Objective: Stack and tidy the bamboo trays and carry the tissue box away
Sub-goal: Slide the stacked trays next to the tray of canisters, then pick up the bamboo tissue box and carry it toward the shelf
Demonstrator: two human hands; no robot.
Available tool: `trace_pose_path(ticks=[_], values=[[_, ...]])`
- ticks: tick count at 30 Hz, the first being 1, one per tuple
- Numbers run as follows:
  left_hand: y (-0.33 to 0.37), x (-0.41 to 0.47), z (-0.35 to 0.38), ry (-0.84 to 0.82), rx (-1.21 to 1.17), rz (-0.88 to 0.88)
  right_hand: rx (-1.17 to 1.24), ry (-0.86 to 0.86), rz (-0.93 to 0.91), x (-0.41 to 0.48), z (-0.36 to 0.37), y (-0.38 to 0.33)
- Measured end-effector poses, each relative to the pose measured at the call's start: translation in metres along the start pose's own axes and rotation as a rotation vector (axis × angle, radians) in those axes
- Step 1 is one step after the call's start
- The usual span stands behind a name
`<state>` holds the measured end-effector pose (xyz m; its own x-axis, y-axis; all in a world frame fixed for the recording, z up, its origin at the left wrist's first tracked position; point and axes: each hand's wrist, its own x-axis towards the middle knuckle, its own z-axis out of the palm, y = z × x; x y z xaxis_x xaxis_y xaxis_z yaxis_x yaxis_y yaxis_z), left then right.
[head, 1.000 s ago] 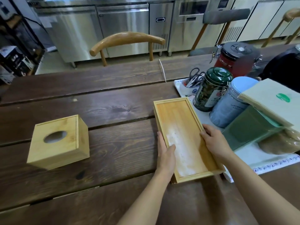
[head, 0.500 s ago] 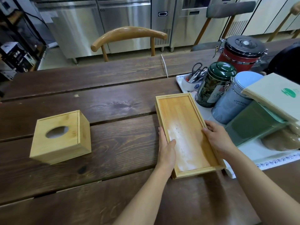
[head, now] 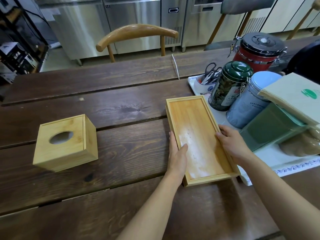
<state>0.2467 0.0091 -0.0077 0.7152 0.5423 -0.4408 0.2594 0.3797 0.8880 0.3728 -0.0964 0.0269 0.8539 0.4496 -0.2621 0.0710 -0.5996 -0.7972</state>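
A long bamboo tray [head: 194, 118] lies on the dark wooden table [head: 121, 94], right of centre, and the edge of a second tray shows beneath it along its left side. My left hand [head: 177, 153] grips the tray's left rim, thumb resting inside. My right hand [head: 232, 144] holds the right rim. A square bamboo tissue box [head: 65, 142] with an oval hole in its top stands apart on the left of the table.
At the right, a white mat [head: 270, 163] carries a green tin [head: 226, 85], a blue-grey jar [head: 249, 103], a red canister [head: 256, 51], a cup of scissors [head: 207, 77], a green box [head: 271, 125] and a stack of paper [head: 297, 96]. A wooden chair [head: 138, 33] stands beyond the table.
Both hands stay on the tray rims. The view has shifted slightly, and the tray keeps its place on the table beside the mat.
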Motion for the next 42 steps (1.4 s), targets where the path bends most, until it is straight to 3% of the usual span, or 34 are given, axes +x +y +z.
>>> trace_pose_path(ticks=[9,13,17,22,26,28,32,36,39,42], values=[[0.012,-0.005,-0.011,0.031,0.096,0.014,-0.139,0.033,0.014,-0.002,-0.001,-0.006],[0.031,-0.007,-0.051,0.066,0.311,0.081,-0.266,0.155,-0.108,-0.002,0.007,-0.037],[0.065,-0.014,-0.12,0.116,0.603,0.184,-0.352,0.153,-0.3,-0.001,0.045,-0.079],[0.1,-0.03,-0.207,0.481,0.847,0.374,-0.243,-0.072,-0.4,-0.011,0.127,-0.134],[0.109,-0.04,-0.275,0.824,1.033,0.476,-0.199,-0.287,-0.357,-0.024,0.199,-0.159],[0.106,-0.039,-0.3,0.824,0.926,0.348,-0.13,-0.379,-0.289,-0.031,0.229,-0.166],[0.085,-0.034,-0.325,0.633,0.543,0.059,0.052,-0.508,-0.111,-0.044,0.269,-0.175],[0.066,-0.033,-0.327,0.528,0.051,0.02,0.172,-0.546,-0.022,-0.059,0.289,-0.18],[0.065,-0.035,-0.332,0.469,-0.077,0.052,0.148,-0.535,-0.041,-0.068,0.295,-0.186],[0.069,-0.051,-0.342,0.435,-0.075,0.058,0.258,-0.576,0.058,-0.078,0.295,-0.188]])
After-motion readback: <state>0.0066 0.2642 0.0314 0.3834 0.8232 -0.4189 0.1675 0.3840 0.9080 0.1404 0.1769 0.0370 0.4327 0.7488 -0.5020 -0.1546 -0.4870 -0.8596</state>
